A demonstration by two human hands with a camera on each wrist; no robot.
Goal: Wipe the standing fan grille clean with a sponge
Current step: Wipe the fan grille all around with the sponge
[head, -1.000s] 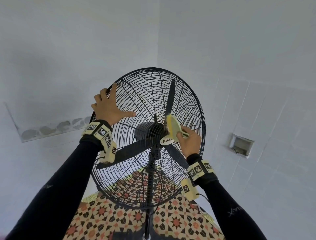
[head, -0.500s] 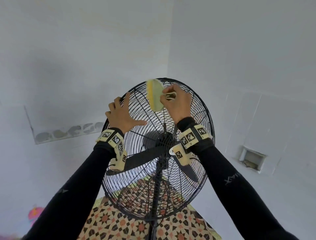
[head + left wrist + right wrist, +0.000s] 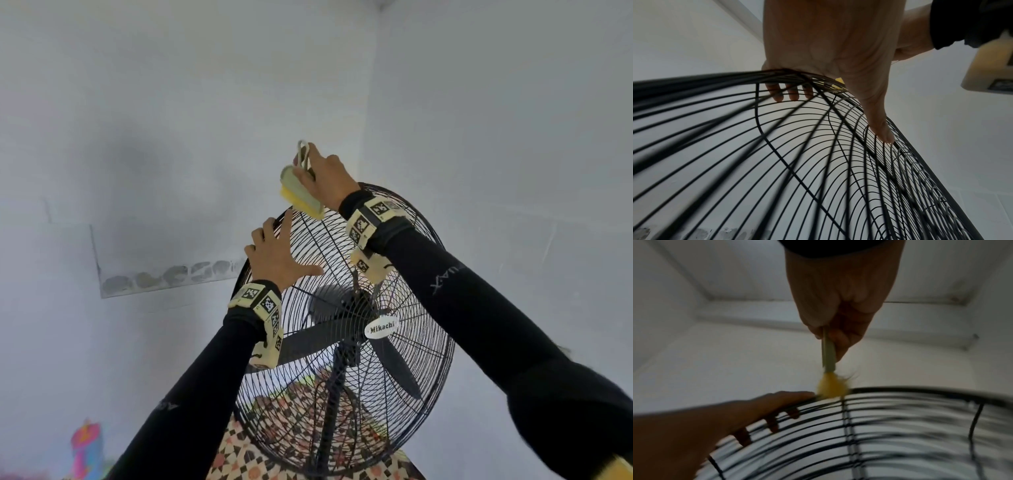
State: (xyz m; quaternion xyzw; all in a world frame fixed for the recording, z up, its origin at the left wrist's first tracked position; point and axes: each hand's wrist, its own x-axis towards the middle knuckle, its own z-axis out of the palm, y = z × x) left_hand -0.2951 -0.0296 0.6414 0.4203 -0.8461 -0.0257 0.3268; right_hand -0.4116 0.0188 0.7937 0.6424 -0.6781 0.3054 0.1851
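Observation:
A black standing fan with a round wire grille [image 3: 404, 342] fills the lower middle of the head view. My left hand [image 3: 274, 253] grips the grille's upper left rim, fingers hooked over the wires [image 3: 789, 94] and thumb laid flat on the front. My right hand [image 3: 325, 178] is raised at the top of the rim and pinches the pale green handle of a yellow sponge [image 3: 301, 192]. The sponge's yellow edge [image 3: 830, 389] touches the top rim right beside my left forefinger. A white "Mikachi" badge [image 3: 382, 329] marks the hub.
White walls meet in a corner behind the fan. A rough grey patched strip [image 3: 164, 277] runs along the left wall. Patterned tile flooring [image 3: 246, 459] shows beneath the fan stand, and a pink and blue object [image 3: 87, 445] sits at the lower left.
My right hand has carried the sponge from the hub up the grille to the top rim. The left hand keeps its hold on the upper left rim.

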